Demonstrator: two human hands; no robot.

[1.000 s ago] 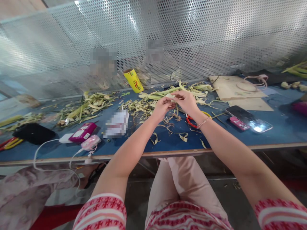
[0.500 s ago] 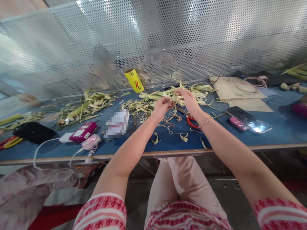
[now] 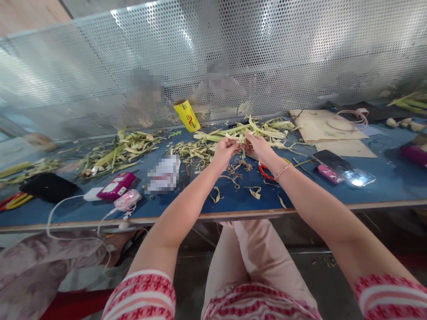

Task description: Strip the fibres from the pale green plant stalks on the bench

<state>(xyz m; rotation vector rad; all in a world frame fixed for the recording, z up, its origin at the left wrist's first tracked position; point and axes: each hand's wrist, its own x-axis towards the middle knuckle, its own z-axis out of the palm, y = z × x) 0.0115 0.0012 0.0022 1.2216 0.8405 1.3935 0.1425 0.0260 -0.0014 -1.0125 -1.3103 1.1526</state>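
Note:
Pale green strips of plant matter (image 3: 263, 129) lie heaped at the middle of the blue table (image 3: 187, 202). At the near side of this heap my left hand (image 3: 227, 150) is closed on a pale piece of plant. Close beside it on the right, my right hand (image 3: 256, 146) has its fingers bent round the same pale piece. The fingertips of both hands nearly meet, and they partly hide what they hold. Below the right wrist lies a red-handled tool (image 3: 267, 174). Curled brown and pale scraps (image 3: 255, 192) lie nearer the table's edge.
A yellow roll (image 3: 187, 115) stands tilted before the perforated metal screen (image 3: 283, 53). Left are another plant heap (image 3: 133, 146), a purple device (image 3: 116, 186) with a white cable and a black pouch (image 3: 50, 186). Right are a phone (image 3: 343, 168) and brown cardboard (image 3: 325, 124).
My right hand has come down and closer to my left hand, its fingers now bent in where they were more stretched out. The view has shifted slightly.

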